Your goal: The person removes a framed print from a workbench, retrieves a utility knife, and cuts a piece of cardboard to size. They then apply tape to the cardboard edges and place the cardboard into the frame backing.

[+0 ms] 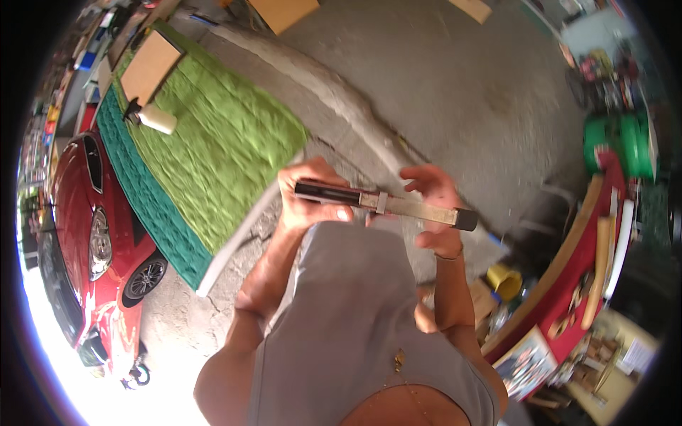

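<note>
In front of my grey top I hold a long, narrow tool (pixel 408 208) that looks like a staple gun, lying roughly level. It has a black grooved part at the left, a bare metal rail and a black block at the right end. My left hand (pixel 309 195) is closed round the black grooved part, thumb along the near side. My right hand (pixel 439 202) is open behind the metal rail, fingers and thumb spread apart above and below it. Whether its palm touches the rail is hidden.
At the left, a green quilted cover (pixel 220 135) and a teal one (pixel 145 184) carry a white spray bottle (pixel 156 119) and a wooden board (pixel 151 65). A red car (pixel 85 234) stands beyond. At the right are a red bench (pixel 522 330), a yellow container (pixel 504 282) and a green tank (pixel 618 145).
</note>
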Demonstrator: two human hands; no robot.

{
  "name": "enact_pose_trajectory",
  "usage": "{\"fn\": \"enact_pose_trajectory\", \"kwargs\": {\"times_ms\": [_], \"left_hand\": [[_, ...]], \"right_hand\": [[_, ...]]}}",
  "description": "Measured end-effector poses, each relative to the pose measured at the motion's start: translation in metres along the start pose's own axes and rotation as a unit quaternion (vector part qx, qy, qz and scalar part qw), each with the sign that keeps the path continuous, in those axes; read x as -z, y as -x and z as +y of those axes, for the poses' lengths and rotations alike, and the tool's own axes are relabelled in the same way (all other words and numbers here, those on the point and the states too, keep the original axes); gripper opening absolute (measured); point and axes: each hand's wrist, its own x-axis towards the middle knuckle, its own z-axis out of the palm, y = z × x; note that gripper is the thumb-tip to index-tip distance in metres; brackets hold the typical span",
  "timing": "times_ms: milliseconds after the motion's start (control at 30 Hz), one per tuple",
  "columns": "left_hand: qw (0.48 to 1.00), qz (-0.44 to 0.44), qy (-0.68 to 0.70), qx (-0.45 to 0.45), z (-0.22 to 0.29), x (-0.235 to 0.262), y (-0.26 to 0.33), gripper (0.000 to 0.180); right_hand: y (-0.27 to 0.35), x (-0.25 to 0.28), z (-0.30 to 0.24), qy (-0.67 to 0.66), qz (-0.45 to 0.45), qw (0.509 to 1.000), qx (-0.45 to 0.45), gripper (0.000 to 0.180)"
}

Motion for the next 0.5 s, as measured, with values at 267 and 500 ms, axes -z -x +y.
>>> {"fn": "enact_pose_trajectory", "kwargs": {"times_ms": [267,500], "left_hand": [[0.979,0.165,-0.114,-0.038,-0.057,0.106,-0.202,0.046],[0.966,0.234,-0.107,0.000,-0.092,0.200,-0.402,0.044]], "right_hand": [[-0.305,0.001,0.124,-0.003,-0.277,0.961,-0.026,0.075],[-0.536,0.003,0.205,0.013,-0.282,0.958,0.053,0.061]]}}
